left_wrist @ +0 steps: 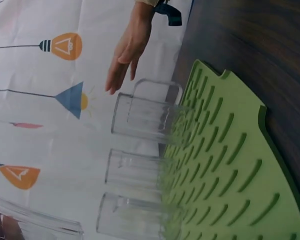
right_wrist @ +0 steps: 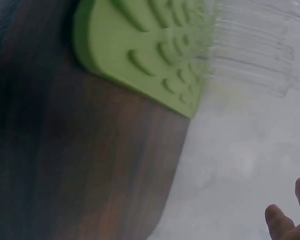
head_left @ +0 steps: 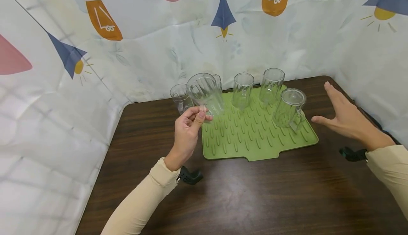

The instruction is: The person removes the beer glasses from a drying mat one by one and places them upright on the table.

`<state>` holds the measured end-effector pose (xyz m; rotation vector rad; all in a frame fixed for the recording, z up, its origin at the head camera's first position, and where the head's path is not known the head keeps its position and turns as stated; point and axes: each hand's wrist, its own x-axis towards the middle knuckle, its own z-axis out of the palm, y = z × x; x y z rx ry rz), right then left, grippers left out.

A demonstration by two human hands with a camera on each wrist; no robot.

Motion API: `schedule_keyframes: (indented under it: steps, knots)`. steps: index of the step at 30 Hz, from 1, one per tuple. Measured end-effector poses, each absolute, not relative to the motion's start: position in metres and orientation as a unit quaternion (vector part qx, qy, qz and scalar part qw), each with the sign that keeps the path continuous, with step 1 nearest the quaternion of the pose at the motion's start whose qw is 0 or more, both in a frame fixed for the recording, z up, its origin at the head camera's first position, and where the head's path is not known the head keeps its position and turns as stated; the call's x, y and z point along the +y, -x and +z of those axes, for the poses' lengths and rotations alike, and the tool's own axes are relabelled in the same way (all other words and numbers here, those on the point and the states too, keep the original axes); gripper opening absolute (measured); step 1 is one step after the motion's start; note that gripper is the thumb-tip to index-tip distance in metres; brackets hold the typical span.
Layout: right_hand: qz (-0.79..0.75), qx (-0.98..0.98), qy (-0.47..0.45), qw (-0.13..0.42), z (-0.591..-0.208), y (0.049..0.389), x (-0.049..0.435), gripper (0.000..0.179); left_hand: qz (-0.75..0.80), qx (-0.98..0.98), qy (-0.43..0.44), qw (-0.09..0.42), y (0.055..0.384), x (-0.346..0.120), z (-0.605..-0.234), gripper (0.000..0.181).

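My left hand (head_left: 188, 129) pinches a clear glass mug (head_left: 204, 88) by its handle, above the left end of a green ribbed drying mat (head_left: 242, 139). The mug is tilted and partly covers another glass (head_left: 217, 81) behind it. Off to the right, my right hand (head_left: 345, 116) hangs empty, thumb apart from straight fingers, beside a handled glass mug (head_left: 288, 109) that stands at the mat's right side with a thick disc-like end upward. In the left wrist view, the held mug (left_wrist: 45, 220) shows at the bottom left corner.
Two more glass mugs, one (head_left: 243, 90) near the middle and one (head_left: 271, 86) to its right, stand along the mat's back. Another glass mug (head_left: 182, 97) is at the back left. The dark wooden table (head_left: 255, 196) meets a printed white curtain (head_left: 143, 51) behind.
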<state>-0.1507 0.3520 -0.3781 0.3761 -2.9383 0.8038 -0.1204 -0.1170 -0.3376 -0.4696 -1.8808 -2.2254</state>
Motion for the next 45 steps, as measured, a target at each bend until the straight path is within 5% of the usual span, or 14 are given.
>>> schedule_keyframes:
  steps: [17, 45]
  knots:
    - [0.134, -0.971, -0.197, 0.033, -0.41, 0.155, 0.354, 0.12, -0.738, -0.64, 0.142, 0.157, 0.122, -0.161, -0.322, 0.014]
    - [0.065, -0.977, -0.186, -0.082, -0.439, 0.153, 0.343, 0.116, -0.749, -0.621, 0.098, 0.209, 0.139, -0.228, -0.319, 0.011]
